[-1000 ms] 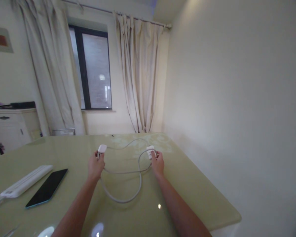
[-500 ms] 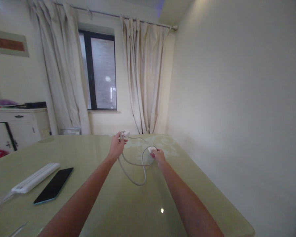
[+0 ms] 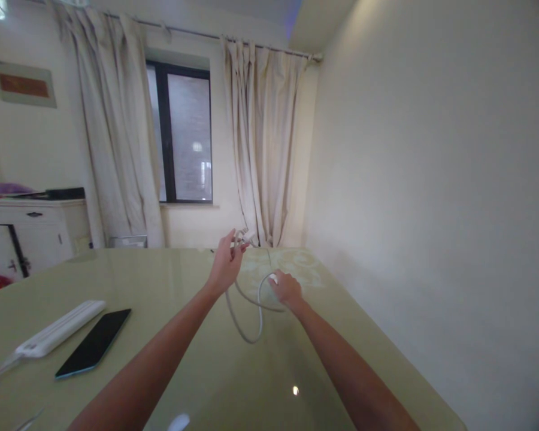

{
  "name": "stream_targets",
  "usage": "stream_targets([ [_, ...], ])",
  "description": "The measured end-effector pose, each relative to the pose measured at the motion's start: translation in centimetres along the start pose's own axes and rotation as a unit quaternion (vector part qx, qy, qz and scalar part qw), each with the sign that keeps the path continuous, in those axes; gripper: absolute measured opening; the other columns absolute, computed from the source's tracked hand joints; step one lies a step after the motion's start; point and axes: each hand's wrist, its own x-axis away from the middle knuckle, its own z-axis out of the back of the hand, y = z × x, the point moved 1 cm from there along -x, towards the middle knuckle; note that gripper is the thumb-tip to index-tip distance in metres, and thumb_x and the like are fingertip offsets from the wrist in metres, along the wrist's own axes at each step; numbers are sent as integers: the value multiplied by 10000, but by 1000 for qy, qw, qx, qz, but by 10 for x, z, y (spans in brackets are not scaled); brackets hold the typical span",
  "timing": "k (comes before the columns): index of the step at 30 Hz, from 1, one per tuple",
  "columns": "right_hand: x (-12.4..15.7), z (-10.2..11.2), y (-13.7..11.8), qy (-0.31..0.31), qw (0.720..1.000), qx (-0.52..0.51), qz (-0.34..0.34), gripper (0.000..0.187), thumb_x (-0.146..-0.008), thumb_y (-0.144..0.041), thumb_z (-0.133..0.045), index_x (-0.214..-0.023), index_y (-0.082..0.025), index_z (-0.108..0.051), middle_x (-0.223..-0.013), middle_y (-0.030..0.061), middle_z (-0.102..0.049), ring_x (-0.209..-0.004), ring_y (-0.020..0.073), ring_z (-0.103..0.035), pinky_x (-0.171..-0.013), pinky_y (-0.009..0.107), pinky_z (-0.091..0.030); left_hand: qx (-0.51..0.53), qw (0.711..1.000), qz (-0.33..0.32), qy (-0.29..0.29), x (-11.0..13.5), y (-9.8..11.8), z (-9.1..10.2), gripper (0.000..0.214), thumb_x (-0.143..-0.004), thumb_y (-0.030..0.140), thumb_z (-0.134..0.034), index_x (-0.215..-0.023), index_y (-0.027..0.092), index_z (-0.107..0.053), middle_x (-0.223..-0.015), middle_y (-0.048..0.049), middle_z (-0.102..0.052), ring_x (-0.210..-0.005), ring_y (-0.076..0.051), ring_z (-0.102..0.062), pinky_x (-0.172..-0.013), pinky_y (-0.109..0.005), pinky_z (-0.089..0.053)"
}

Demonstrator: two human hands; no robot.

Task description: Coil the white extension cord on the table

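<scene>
A grey-white cable (image 3: 248, 323) loops across the pale green glossy table (image 3: 206, 371). My left hand (image 3: 227, 263) is lifted off the table and pinches one white plug end (image 3: 245, 237) of the cable between fingers and thumb. My right hand (image 3: 287, 288) rests low on the table, closed over the other white end (image 3: 273, 278), which is mostly hidden under the fingers. The slack loop hangs and lies between both hands.
A white power strip (image 3: 58, 335) and a black phone (image 3: 94, 351) lie side by side at the table's left. A white cabinet (image 3: 22, 233) stands at far left. Curtains (image 3: 260, 149) flank a dark window (image 3: 184, 137) behind. A bare wall closes the right side.
My left hand has risen and moved right toward the far edge, carrying its plug end up. The cable loop has drawn tighter. My right hand has stayed near the same spot on the table.
</scene>
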Motion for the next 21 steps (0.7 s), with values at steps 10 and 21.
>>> stream_targets([
  [10,15,11,-109,-123,878,-462,-27,554,-792,-721,-678,-894,-178,-714,-795,50,-739,-701,175,-674,-613,263,-516,-177,976,-24,-128,29,54,-29,406,-965,253,-516,-1356,191,-606,-1109,-114,-764,-968,-233,-724,-846,-350,-568],
  [21,24,-7,-72,-58,873,-459,-153,506,-704,-668,-762,-826,-185,-675,-821,60,-775,-751,183,-714,-629,254,-461,-228,969,61,-75,48,19,-24,235,-947,269,-561,-1094,182,-723,-850,-82,-770,-745,-213,-699,-738,-325,-501],
])
